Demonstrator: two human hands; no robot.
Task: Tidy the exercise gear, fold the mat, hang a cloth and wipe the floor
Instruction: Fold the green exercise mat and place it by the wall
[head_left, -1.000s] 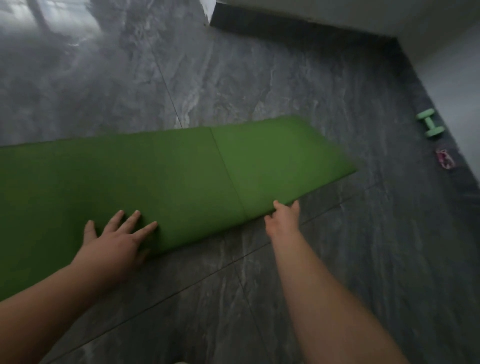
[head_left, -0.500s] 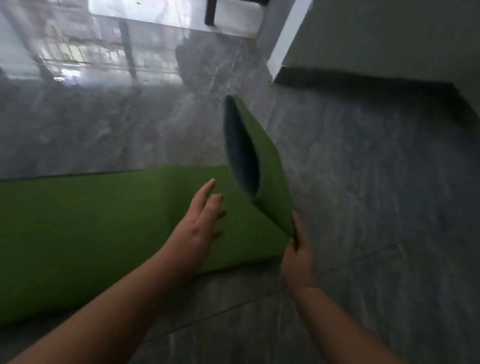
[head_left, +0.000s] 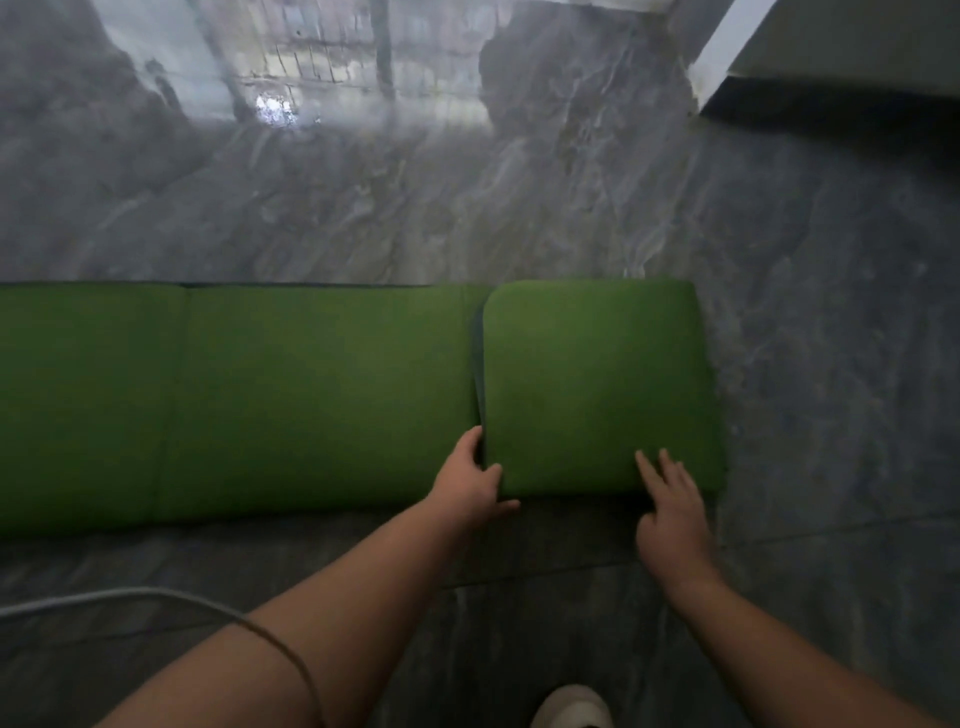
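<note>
A green exercise mat (head_left: 270, 395) lies flat across the grey floor from the left edge to right of centre. Its right end panel (head_left: 597, 379) is folded over onto the section beneath. My left hand (head_left: 470, 480) sits at the near left corner of that folded panel, with thumb and fingers around the panel's edge. My right hand (head_left: 670, 512) rests flat, fingers spread, on the panel's near right edge.
Glossy grey marble floor (head_left: 467, 197) stretches beyond the mat. A white door frame (head_left: 722, 57) and a wall stand at the back right. A grey cable (head_left: 156, 597) crosses my left forearm. A white shoe toe (head_left: 571, 709) shows at the bottom.
The mat's right end, flat a second ago, was lifted by my right hand and now lies folded over. My left hand moved right to the fold; the view shifted left.
</note>
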